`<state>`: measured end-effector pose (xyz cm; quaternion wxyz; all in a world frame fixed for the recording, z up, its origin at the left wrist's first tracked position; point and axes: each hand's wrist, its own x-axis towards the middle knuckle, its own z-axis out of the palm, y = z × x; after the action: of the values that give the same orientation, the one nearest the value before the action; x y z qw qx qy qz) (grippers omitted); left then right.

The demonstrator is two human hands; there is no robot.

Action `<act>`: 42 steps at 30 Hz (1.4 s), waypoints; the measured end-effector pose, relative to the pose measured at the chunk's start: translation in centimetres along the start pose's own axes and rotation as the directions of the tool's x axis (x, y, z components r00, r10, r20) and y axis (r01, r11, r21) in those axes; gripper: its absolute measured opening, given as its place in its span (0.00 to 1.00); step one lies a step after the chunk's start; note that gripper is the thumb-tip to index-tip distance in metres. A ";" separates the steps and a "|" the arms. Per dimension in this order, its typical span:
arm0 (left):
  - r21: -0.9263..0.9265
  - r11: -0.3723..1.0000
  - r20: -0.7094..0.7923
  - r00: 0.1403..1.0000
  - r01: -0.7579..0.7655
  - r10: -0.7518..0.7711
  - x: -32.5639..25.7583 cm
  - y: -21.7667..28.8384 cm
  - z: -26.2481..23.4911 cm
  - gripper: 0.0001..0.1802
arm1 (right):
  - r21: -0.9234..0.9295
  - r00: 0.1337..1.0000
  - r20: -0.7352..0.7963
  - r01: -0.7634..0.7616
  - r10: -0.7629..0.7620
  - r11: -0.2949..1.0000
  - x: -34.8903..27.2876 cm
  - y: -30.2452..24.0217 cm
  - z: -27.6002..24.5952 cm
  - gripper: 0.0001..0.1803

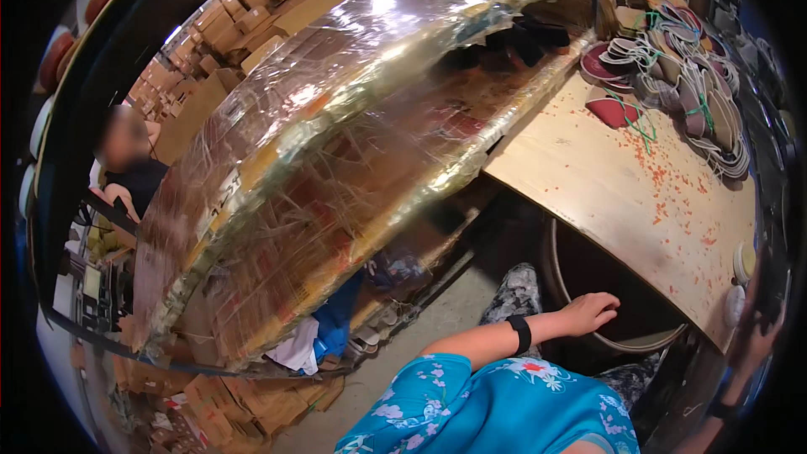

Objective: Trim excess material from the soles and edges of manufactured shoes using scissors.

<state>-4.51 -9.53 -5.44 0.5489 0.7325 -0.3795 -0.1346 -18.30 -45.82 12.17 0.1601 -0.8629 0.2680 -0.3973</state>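
Note:
My left hand point(591, 314), a black band at its wrist, reaches over a dark round bin point(551, 262) below the table's near edge. Its fingers are loosely bent and apart, with nothing seen in them. At the far right rim, a dim, blurred hand and forearm, seemingly my right hand point(759, 340), lies beside the table's edge; its fingers cannot be made out. On the pale wooden table point(546, 164), red-orange scraps point(664, 193) are scattered. Toward its far end lie bundles of shoe-shaped maroon and brown pieces point(702, 97) with white and green cords. A red piece point(611, 113) lies nearer.
A large rack wrapped in clear plastic film point(277, 168) stands left of the table. Cardboard boxes point(223, 21) are piled behind it, with flattened cartons point(223, 408) at lower left. Another person point(134, 172) is beyond the rack. Blue and white cloths point(336, 319) hang low on it.

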 end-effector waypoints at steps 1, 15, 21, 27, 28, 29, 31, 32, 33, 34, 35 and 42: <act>-0.081 0.997 -0.089 0.996 -0.014 0.007 -0.1 0.1 -0.7 0.15 | 0.190 0.999 0.034 0.028 -0.035 0.981 -1.8 -1.9 2.8 0.34; -0.377 0.865 -0.351 0.813 0.332 -0.465 -1.2 -4.9 -4.3 0.36 | 0.486 0.705 0.610 0.027 -0.362 0.873 -21.0 -22.8 16.9 0.37; -0.254 0.922 -0.319 0.875 0.292 -0.365 -2.6 -4.8 -6.1 0.39 | 0.567 0.722 0.641 -0.218 -0.260 0.794 -20.8 -20.3 16.3 0.38; -0.195 0.935 -0.239 0.910 0.297 -0.339 -3.6 -5.0 -7.0 0.38 | 0.597 0.757 0.629 -0.324 -0.177 0.734 -21.1 -18.2 16.3 0.39; 0.075 0.941 -0.324 0.901 0.330 -0.290 -3.4 -4.0 -7.2 0.38 | 0.592 0.735 0.654 -0.349 -0.181 0.726 -21.0 -18.2 16.1 0.37; 0.337 0.870 -0.391 0.894 0.359 -0.218 -3.3 -3.0 -7.5 0.38 | 0.590 0.735 0.655 -0.352 -0.175 0.727 -20.9 -18.1 16.1 0.37; 0.470 0.840 -0.489 0.872 0.272 -0.009 -1.8 0.4 -8.8 0.30 | 0.589 0.736 0.660 -0.383 -0.150 0.711 -20.8 -17.8 16.0 0.37; 0.364 0.894 -0.363 0.924 0.263 -0.124 -0.9 1.3 -8.9 0.27 | 0.588 0.737 0.659 -0.384 -0.146 0.712 -20.7 -17.6 16.0 0.37; 0.251 0.929 -0.213 0.952 0.272 -0.221 -0.2 2.2 -8.9 0.24 | 0.591 0.747 0.654 -0.409 -0.116 0.695 -20.6 -17.2 15.9 0.38; 0.429 0.854 -0.166 0.954 0.296 -0.248 0.8 2.9 -8.3 0.24 | 0.594 0.754 0.651 -0.432 -0.091 0.679 -20.5 -16.9 15.7 0.38; 0.427 0.854 -0.164 0.954 0.297 -0.250 1.5 3.4 -7.7 0.24 | 0.591 0.753 0.653 -0.433 -0.088 0.680 -20.4 -16.8 15.4 0.38; 0.701 0.572 -0.263 0.900 0.426 -0.348 5.1 -0.7 -2.5 0.19 | 0.622 0.726 0.687 -0.609 0.031 0.492 -19.2 -14.4 14.5 0.40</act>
<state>0.80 -11.27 -4.04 0.1761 0.9617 -0.2044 -0.0492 -12.63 -22.00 -1.51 0.6911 -0.6916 0.1535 -0.1431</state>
